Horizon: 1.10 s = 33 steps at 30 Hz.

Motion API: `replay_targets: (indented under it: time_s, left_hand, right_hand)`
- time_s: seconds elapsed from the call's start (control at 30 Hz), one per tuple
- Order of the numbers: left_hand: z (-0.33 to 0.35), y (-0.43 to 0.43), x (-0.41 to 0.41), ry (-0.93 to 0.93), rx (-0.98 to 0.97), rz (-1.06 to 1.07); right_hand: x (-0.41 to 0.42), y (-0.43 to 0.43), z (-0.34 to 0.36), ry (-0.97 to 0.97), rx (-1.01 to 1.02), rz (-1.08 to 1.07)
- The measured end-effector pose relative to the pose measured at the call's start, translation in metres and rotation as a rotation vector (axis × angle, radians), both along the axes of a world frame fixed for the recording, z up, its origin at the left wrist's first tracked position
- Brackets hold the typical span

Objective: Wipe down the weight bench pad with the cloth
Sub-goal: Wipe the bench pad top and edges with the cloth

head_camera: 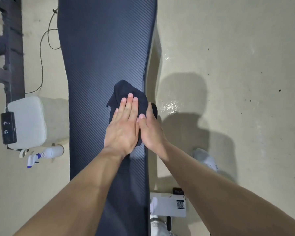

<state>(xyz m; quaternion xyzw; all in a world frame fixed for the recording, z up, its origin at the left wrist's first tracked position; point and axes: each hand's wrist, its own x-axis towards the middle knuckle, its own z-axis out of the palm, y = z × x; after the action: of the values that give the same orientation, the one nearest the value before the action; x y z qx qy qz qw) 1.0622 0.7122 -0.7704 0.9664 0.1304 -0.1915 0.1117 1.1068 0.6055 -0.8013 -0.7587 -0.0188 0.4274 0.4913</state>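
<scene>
Head view: both hands pressed on a dark cloth [128, 97] at the right edge of the bench pad [102, 53].

Left hand [124, 126] lies flat, fingers straight and together, palm down on the cloth. Right hand [149, 128] rests beside it, touching, fingers curled over the pad's edge onto the cloth; neither hand grips. Pad is dark with a diagonal weave, running away from the camera. On the floor [228, 48] to the left: a spray bottle [46, 155] lying on its side, near a pale box [27, 121].
</scene>
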Motion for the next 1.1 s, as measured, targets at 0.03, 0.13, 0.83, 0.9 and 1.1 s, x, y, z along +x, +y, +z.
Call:
replay_targets:
  time_s: [0.03,0.13,0.83,0.9,1.1]
  left_hand:
    - [-0.001,0.007,0.018,-0.009,0.008,-0.012]
    - [-0.004,0.028,0.082,-0.022,0.008,-0.017]
    - [0.000,-0.013,-0.075,-0.011,0.006,-0.053]
    - [0.000,-0.024,-0.111,-0.015,-0.012,-0.067]
    - [0.002,-0.057,-0.207,0.002,-0.033,-0.072]
  right_hand:
    - [0.019,0.006,0.000,0.020,0.003,-0.016]
    - [0.086,0.031,0.000,0.051,-0.003,-0.087]
    - [-0.070,-0.013,-0.005,-0.171,-0.035,-0.122]
    - [-0.106,-0.025,-0.004,-0.174,-0.039,-0.133]
    - [-0.203,-0.059,0.009,-0.136,-0.100,-0.125]
